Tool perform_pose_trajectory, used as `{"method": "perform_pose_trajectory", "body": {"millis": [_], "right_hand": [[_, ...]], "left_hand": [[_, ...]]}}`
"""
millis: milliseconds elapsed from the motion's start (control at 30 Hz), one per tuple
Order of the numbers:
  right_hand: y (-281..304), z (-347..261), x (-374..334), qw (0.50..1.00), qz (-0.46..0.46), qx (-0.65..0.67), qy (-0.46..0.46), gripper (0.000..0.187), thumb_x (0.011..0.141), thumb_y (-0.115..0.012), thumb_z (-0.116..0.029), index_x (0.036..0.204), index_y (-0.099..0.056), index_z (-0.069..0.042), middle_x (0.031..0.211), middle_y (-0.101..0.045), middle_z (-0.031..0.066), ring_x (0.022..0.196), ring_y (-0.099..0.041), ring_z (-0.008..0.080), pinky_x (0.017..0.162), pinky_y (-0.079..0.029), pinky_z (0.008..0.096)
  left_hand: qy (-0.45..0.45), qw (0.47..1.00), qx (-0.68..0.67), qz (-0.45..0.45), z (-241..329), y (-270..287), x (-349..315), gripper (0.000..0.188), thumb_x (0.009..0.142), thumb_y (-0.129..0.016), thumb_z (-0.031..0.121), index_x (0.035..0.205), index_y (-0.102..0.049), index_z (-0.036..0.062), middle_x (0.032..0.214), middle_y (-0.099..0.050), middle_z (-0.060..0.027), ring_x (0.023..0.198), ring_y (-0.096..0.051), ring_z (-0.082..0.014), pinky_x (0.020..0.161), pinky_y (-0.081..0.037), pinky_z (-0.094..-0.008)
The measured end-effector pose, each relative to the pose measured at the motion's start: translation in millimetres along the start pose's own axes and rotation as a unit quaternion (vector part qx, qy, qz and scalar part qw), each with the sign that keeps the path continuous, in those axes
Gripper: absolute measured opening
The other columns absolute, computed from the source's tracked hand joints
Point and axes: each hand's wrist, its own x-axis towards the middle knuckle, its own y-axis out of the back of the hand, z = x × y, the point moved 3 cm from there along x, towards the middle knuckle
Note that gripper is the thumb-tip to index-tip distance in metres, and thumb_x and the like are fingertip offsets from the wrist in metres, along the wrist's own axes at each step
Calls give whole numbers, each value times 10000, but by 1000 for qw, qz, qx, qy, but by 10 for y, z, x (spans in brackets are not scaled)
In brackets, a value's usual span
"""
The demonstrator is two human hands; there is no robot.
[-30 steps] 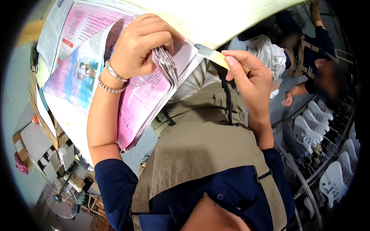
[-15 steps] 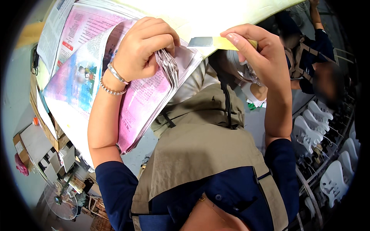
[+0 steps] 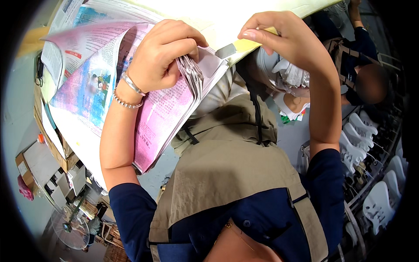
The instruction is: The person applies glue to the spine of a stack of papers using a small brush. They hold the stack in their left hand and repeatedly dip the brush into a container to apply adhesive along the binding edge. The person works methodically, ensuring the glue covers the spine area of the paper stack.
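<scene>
My left hand (image 3: 163,52) is closed round the folded edge of a stack of newspaper (image 3: 161,124), printed in pink and blue. The pages bunch up beneath its fingers, and the top sheet curls back over my wrist. My right hand (image 3: 286,37) pinches a flat yellow-handled blade (image 3: 238,46) between thumb and fingers. Its grey end slants down and left, close to the stack's right corner; whether it touches the paper I cannot tell. Part of the handle is hidden behind the fingers.
Under the papers lies a pale yellow tabletop (image 3: 209,11). A co-worker (image 3: 349,56) is at the upper right, near a rack of white guitar-body-shaped pieces (image 3: 379,205). At the lower left stand a fan (image 3: 70,225) and a cardboard box (image 3: 24,168).
My right hand has moved up and slightly right, and the blade now tilts down toward the stack's corner. A pink sheet at the left has lifted and curled. My left hand keeps its hold.
</scene>
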Motion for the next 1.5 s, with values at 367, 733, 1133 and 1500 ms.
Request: {"method": "perform_pose_trajectory", "body": {"millis": [367,733,1133,1500], "right_hand": [[-181,190,244,982,-149,105,-39,206,939,-612,-255,954,-696,-68,605,-495,-59,539,-425,14,454,-284,181],[-473,-65,-11,978,-117,156,-72,202,930,-623,-236,956,-703,-53,605,-554,-25,489,-441,22,427,-307,188],[-2049,-669,-409,961,-127,243,17,162,843,-675,-216,873,-710,-61,710,-678,140,632,-657,295,624,-518,380],[-1384,-364,-658,940,-151,302,-47,132,896,-647,-106,995,-708,-42,791,-700,59,604,-627,94,563,-491,245]], "left_hand": [[7,1000,-10,-3,-12,-35,-4,309,512,-463,-99,762,-579,40,908,-622,-80,837,-570,-308,770,-453,-377],[28,997,-69,-23,-53,33,1,146,681,-609,189,668,-551,54,745,-596,-69,774,-544,-260,743,-441,-349],[63,918,-376,108,-380,86,-134,310,822,-692,244,628,-542,55,693,-548,-59,683,-484,-179,651,-386,-294],[6,983,-178,40,-190,40,-56,268,834,-670,243,682,-584,39,698,-563,-74,678,-546,-178,628,-422,-292]]}}
